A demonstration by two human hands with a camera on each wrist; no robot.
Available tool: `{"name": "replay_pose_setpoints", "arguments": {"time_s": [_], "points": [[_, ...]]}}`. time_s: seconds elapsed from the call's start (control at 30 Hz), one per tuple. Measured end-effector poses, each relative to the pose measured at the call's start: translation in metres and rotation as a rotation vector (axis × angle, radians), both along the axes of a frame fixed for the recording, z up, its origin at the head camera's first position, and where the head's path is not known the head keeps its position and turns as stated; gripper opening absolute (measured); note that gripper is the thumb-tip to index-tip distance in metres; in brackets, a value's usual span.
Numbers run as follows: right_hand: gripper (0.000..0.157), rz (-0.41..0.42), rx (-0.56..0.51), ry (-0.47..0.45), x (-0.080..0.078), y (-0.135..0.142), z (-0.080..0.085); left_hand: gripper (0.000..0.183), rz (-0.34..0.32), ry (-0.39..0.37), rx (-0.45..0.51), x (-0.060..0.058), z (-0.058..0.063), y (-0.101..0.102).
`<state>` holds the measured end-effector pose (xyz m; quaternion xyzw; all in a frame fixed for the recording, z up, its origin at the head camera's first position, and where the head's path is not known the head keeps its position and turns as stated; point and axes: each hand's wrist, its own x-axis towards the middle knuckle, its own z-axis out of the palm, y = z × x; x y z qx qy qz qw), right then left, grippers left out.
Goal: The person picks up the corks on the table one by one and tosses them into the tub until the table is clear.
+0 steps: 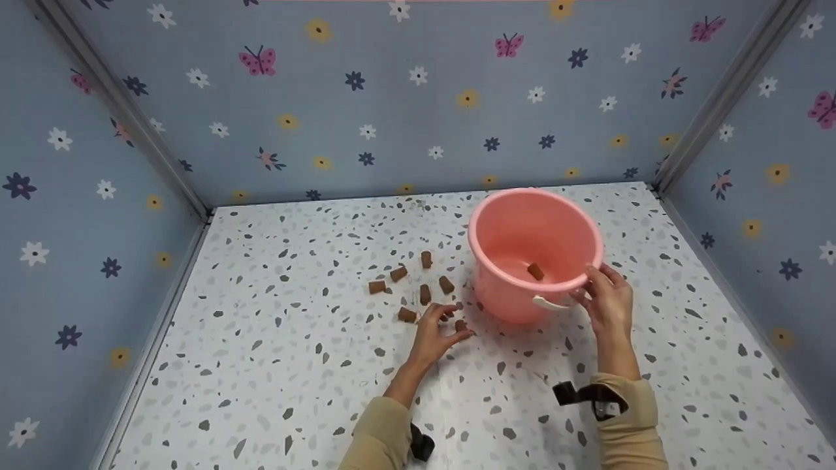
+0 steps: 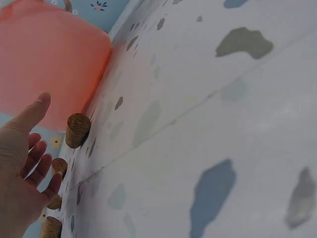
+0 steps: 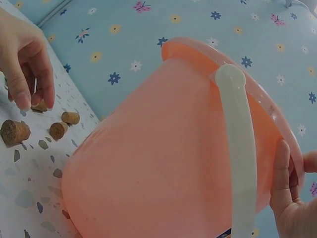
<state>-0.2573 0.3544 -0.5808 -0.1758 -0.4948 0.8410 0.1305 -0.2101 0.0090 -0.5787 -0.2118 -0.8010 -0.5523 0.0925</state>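
My right hand [image 1: 610,305] grips the rim of a pink bucket [image 1: 506,294] at its near right side, thumb and fingers on either face of the rim. The bucket's white handle [image 3: 240,148] hangs down in the right wrist view. One cork [image 1: 535,271] lies inside the bucket. To the bucket's left, my left hand [image 1: 429,339] hovers low over loose corks, thumb and fingers spread apart and holding nothing. A cork [image 2: 78,130] stands on the surface just beyond its thumb in the left wrist view. The hand partly covers another cork [image 1: 446,316].
Several more corks, among them one farthest left [image 1: 377,286] and one at the back [image 1: 426,259], lie scattered left of the bucket on a speckled white surface [image 1: 294,378]. Flower-patterned panels [image 1: 392,98] enclose the back and both sides.
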Motion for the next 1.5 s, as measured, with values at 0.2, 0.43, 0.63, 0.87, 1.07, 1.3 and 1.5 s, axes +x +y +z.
{"name": "replay_pose_setpoints", "arguments": {"time_s": [0.2,0.43,0.63,0.87,1.07,1.3,1.5], "points": [[0.057,-0.044,0.04,0.03,-0.007,0.001,-0.012,0.049,-0.013,-0.001,-0.031,0.0,-0.01,-0.001],[0.055,-0.077,0.046,0.078,-0.012,0.003,-0.02,0.05,-0.004,-0.04,-0.092,0.001,-0.015,-0.001],[0.054,-0.066,0.04,0.098,-0.012,0.002,-0.022,0.046,0.033,-0.111,-0.085,0.003,-0.013,0.001],[0.054,-0.073,0.033,0.106,-0.011,0.002,-0.022,0.044,0.056,-0.144,-0.083,0.005,-0.011,0.002],[0.053,-0.041,0.042,0.091,-0.009,0.002,-0.018,0.039,0.089,-0.143,-0.102,0.004,-0.012,0.004],[0.042,0.023,-0.029,0.01,0.018,-0.018,0.036,0.036,0.099,-0.144,-0.096,0.004,-0.012,0.005],[0.042,0.012,-0.034,-0.009,0.027,-0.03,0.055,0.035,0.113,-0.139,-0.137,0.005,-0.011,0.006]]}}
